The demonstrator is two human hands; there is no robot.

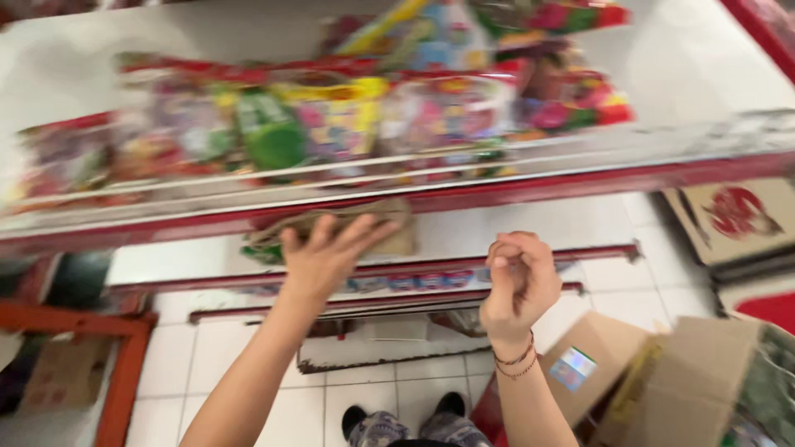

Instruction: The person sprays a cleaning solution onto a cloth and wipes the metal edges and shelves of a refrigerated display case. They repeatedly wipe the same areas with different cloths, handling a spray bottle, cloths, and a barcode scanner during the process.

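Two hands (left, right), one brown packet

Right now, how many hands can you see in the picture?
2. The left hand is open, reaching to a brown pack under the shelf. The right hand is closed and empty, beside it.
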